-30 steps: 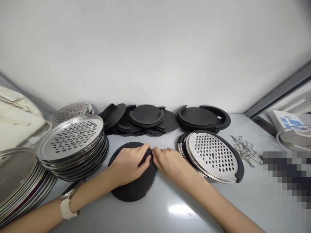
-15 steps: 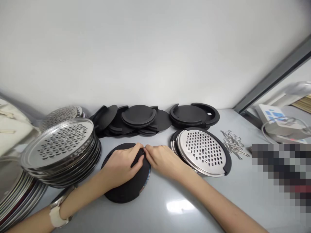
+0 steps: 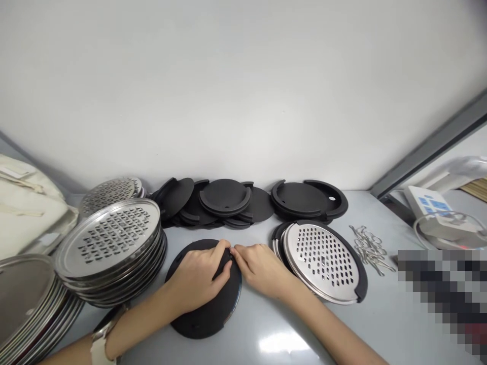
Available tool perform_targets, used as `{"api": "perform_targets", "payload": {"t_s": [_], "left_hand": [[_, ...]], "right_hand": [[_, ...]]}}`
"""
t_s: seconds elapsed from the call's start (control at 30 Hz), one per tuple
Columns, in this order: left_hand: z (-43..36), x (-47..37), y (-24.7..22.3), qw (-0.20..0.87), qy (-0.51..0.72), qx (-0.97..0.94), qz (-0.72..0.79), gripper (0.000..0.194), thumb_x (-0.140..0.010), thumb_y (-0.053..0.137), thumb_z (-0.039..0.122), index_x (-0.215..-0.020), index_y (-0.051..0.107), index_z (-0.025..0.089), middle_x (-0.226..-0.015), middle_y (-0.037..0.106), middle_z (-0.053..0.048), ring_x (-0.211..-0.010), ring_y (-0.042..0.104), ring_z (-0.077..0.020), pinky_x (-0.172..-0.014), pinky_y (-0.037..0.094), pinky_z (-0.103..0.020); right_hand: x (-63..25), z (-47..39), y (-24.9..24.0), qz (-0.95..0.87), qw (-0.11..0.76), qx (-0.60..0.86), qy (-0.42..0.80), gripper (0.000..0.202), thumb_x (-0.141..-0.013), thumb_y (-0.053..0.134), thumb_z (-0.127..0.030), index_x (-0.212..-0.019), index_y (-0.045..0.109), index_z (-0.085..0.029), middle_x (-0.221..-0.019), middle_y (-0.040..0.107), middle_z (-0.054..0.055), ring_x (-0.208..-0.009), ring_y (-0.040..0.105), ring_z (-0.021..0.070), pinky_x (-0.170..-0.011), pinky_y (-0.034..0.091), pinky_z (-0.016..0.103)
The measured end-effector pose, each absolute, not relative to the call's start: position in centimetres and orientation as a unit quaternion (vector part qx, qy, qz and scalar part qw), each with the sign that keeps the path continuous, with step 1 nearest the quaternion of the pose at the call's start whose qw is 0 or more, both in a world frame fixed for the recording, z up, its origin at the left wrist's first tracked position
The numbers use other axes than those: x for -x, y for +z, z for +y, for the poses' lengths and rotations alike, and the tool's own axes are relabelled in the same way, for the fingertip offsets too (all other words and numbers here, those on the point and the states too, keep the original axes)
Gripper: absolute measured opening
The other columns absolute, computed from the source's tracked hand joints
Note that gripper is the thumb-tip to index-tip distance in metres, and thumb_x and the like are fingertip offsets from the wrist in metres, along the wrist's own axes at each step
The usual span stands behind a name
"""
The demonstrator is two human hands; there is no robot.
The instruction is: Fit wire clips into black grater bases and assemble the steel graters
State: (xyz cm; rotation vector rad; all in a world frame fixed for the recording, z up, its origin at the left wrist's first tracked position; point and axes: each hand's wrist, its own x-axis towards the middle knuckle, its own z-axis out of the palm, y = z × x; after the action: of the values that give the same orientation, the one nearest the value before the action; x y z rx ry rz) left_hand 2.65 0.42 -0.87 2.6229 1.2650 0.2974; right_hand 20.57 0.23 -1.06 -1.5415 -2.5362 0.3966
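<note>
A round black plate lies on the table in front of me, with a thin shiny edge along its right side. My left hand rests over it, its thumb and fingers closed on the plate's far right rim. At that same spot the fingertips of my right hand are pinched together, nearly touching the left ones. Whatever small thing the right fingers hold is hidden. To the right of that hand sits a stack of perforated metal grater discs with black rim pieces.
Left of the plate rises a tall stack of metal grater discs, near a pile of plain metal discs. Black round holders line the wall. Small metal wire hooks lie at right, before a white box.
The whole view has shifted, so the things on the table appear lower. Both hands keep their places at the plate's rim, with only slight finger movement.
</note>
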Motion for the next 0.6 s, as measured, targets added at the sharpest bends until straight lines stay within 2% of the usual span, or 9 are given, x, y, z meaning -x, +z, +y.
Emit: {"api": "perform_targets", "payload": {"t_s": [0.2,0.4,0.6], "left_hand": [[0.55,-2.7,-0.82,0.132,0.105,-0.89,0.423,0.019,-0.09,0.034,0.026,-0.107,0.041,0.02,-0.077,0.06,-0.001,-0.07,0.06,-0.019,-0.059,0.039,-0.028],[0.59,-2.63,-0.73,0.142,0.106,-0.887,0.427,0.018,-0.089,0.034,0.025,-0.106,0.04,0.02,-0.078,0.061,-0.002,-0.071,0.06,-0.0206,-0.059,0.04,-0.031],[0.41,-2.43,-0.49,0.154,0.109,-0.883,0.43,0.018,-0.09,0.034,0.026,-0.105,0.04,0.02,-0.082,0.062,-0.003,-0.075,0.061,-0.0211,-0.062,0.042,-0.031]], "right_hand": [[-20.38,0.13,-1.15,-0.848,0.08,0.512,0.113,0.042,-0.097,0.021,-0.026,-0.076,0.055,-0.017,-0.062,0.063,0.001,-0.052,0.055,0.0118,-0.052,0.02,0.027],[-19.8,0.15,-1.41,-0.844,0.09,0.518,0.106,0.04,-0.097,0.02,-0.025,-0.082,0.056,-0.018,-0.067,0.066,0.002,-0.056,0.059,0.0134,-0.053,0.022,0.027],[-19.98,-0.14,-0.81,-0.84,0.077,0.523,0.12,0.046,-0.098,0.017,-0.026,-0.074,0.056,-0.018,-0.064,0.064,0.002,-0.058,0.06,0.0132,-0.054,0.025,0.026]]}}
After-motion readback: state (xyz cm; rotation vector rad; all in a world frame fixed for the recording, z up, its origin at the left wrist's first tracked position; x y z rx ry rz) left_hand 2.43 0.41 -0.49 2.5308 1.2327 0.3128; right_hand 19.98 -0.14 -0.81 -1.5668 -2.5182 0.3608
